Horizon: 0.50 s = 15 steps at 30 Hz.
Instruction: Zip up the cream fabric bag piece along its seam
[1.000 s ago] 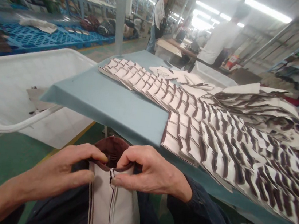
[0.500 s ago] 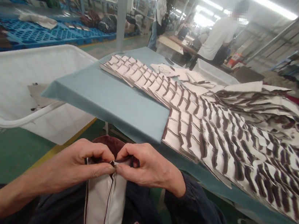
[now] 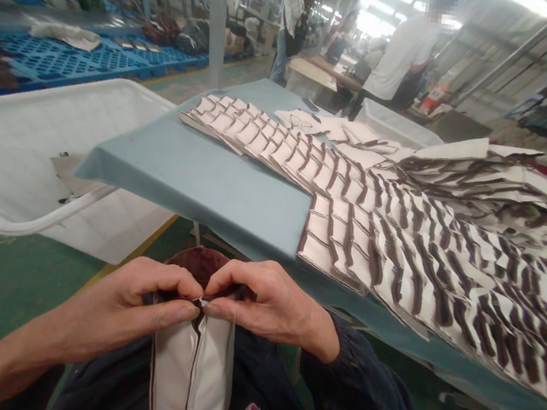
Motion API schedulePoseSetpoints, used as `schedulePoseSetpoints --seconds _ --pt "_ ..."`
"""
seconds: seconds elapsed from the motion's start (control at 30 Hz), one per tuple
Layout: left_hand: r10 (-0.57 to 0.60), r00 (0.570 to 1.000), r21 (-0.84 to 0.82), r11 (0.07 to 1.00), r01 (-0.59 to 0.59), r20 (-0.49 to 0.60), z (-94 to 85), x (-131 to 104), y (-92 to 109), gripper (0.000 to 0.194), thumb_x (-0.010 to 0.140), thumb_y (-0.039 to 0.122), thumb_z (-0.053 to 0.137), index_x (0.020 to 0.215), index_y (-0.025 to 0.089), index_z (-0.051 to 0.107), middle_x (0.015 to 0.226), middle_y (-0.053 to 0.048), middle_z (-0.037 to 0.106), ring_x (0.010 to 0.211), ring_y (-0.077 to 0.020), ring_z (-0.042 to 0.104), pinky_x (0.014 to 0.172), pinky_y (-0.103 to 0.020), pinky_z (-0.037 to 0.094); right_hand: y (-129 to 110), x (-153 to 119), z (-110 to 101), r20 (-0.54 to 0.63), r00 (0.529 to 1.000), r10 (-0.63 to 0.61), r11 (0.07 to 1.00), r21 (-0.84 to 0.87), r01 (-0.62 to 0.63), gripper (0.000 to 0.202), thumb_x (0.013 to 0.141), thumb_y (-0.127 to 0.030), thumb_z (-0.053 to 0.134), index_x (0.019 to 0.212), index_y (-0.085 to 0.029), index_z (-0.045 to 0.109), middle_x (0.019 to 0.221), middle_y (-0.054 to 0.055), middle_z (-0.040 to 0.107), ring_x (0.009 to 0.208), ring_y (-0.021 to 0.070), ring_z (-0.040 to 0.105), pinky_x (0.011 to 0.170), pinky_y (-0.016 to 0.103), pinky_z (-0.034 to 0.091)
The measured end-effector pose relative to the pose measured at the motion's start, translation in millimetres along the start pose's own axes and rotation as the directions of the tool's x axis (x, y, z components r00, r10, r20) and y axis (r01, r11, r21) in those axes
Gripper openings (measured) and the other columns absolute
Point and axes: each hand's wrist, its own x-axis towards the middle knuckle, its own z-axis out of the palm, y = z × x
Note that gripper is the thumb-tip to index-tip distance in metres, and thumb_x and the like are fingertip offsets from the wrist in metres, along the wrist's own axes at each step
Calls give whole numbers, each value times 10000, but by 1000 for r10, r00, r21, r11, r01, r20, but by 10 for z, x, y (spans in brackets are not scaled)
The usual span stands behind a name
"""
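A tube-shaped sewn piece (image 3: 171, 373), off-white outside with a dark brown seam down its middle, stands upright against my body. Its reddish-brown inside (image 3: 198, 264) shows behind my fingers. My left hand (image 3: 160, 298) pinches the top edge just left of the seam, thumb in front and fingers behind. On the other side of the seam, my right hand (image 3: 261, 301) pinches the same edge. The two thumb tips almost meet over the seam. What lies right between the fingertips is small and partly hidden.
A table with a blue-green cover (image 3: 207, 176) stands ahead. Overlapping rows of white and brown pieces (image 3: 399, 248) run along it, with a loose heap (image 3: 489, 173) behind. At left is a white plastic bin (image 3: 89, 107). A person in a white top (image 3: 403, 61) stands beyond.
Both hands have shifted slightly left in view together with the sewn piece. The fingers still pinch its top edge by the seam.
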Motion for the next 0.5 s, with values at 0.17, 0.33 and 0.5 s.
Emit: schedulePoseSetpoints --seconds 0.17,0.33,0.5 --pt "23 1000 -16 1000 -23 -18 26 -75 -151 301 1163 432 782 960 267 931 814 36 835 725 -146 718 686 -182 524 88 0 -11 4 999 -46 999 17 45 404 1202 -562 877 1098 -171 882 958 31 877 776 128 714 741 237 525" --pt "-30 998 -33 999 28 -48 88 -122 -313 408 1190 555 775 937 261 899 832 24 810 758 -161 697 698 -201 517 198 -4 -12 -1 998 -57 998 41 57 449 1187 -608 885 1107 -167 913 989 52 907 782 139 735 744 237 565" --pt "-75 996 -78 995 70 -58 153 -110 -383 487 1169 622 756 897 229 850 820 0 770 740 -182 647 673 -234 516 245 -32 -21 11 995 -96 977 -190 96 283 1223 -465 871 1177 -190 918 1033 55 944 827 151 812 780 245 604"
